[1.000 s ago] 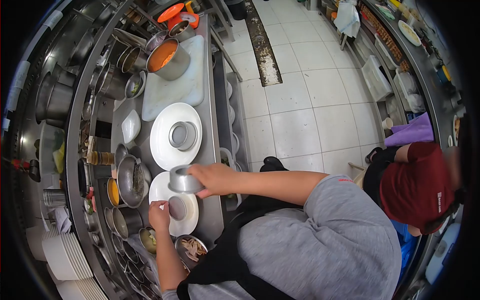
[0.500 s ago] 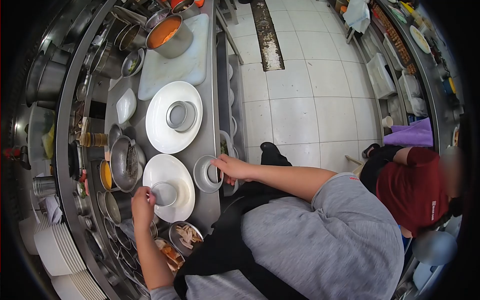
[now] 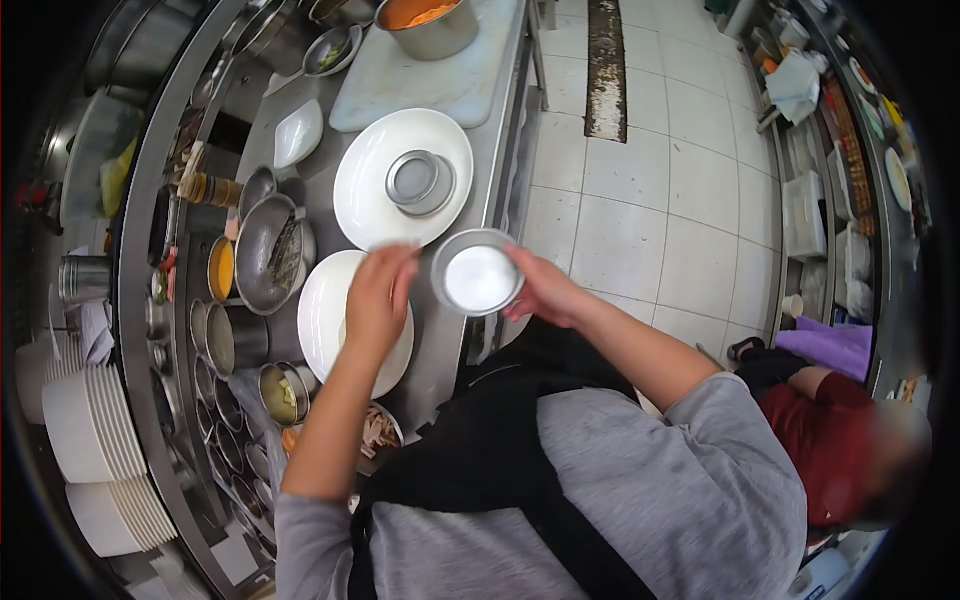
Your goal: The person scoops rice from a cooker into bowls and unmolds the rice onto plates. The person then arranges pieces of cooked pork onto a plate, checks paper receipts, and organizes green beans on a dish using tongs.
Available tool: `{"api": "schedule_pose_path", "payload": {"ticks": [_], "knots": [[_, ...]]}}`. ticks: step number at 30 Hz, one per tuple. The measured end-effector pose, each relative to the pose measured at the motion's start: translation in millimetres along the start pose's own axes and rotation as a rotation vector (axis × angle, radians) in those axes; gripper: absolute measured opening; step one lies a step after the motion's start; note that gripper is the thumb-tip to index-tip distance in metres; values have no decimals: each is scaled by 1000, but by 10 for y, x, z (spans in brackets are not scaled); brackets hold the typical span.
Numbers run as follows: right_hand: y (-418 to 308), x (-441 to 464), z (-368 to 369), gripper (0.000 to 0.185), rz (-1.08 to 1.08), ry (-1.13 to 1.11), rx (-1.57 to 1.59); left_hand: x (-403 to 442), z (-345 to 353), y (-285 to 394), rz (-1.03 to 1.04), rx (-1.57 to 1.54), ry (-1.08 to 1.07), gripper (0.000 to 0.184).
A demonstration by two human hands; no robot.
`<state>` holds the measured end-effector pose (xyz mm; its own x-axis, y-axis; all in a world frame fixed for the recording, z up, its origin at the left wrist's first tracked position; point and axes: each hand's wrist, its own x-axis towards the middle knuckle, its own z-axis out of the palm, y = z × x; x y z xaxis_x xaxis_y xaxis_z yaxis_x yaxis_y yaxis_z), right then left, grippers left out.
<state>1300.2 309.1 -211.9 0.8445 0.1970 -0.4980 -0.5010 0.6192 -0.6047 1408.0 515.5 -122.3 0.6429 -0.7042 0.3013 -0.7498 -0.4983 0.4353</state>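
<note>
My right hand (image 3: 545,288) grips the right rim of a round metal cup (image 3: 445,290), held tilted in front of the counter's edge; a bright white round surface shows inside it. My left hand (image 3: 380,295) is raised over the near white plate (image 3: 318,320), its fingertips smeared by motion just left of the cup and apart from it. What it holds, if anything, I cannot make out. The left forearm hides part of that plate. Beyond it, a larger white oval plate (image 3: 362,190) bears a round metal mould (image 3: 415,180).
A cutting board (image 3: 400,90) carries a pot of orange food (image 3: 430,40). Left of the plates are a dark metal pan (image 3: 262,265), an orange-filled bowl (image 3: 222,268) and stacked white dishes (image 3: 95,425). A co-worker in red (image 3: 825,440) is at the right.
My right hand has raised the cup and turned its inside toward the camera. My left hand has moved up and right, away from the near plate's small metal disc, which no longer shows there.
</note>
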Motion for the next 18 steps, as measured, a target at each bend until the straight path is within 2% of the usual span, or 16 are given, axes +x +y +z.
{"api": "schedule_pose_path", "payload": {"ticks": [4, 6, 7, 9, 13, 16, 18], "knots": [[-123, -46, -272, 52, -33, 104, 31, 819, 426, -484, -59, 108, 5, 27], [-227, -58, -364, 50, -55, 168, 17, 1114, 524, -519, -213, 336, -327, 27], [-279, -54, -410, 50, -49, 165, 18, 1188, 531, -523, -219, 337, -329, 27], [-388, -35, -500, 49, -74, 207, -4, 1330, 533, -527, -237, 395, -558, 34], [-655, 44, -566, 47, -107, 264, -7, 1370, 393, -626, -365, 225, -606, 35], [-881, 142, -537, 46, -127, 256, -59, 1392, 84, -561, -416, 84, -465, 34], [-1034, 225, -492, 45, -146, 240, -104, 1364, -260, -453, -530, -89, -331, 36]]}}
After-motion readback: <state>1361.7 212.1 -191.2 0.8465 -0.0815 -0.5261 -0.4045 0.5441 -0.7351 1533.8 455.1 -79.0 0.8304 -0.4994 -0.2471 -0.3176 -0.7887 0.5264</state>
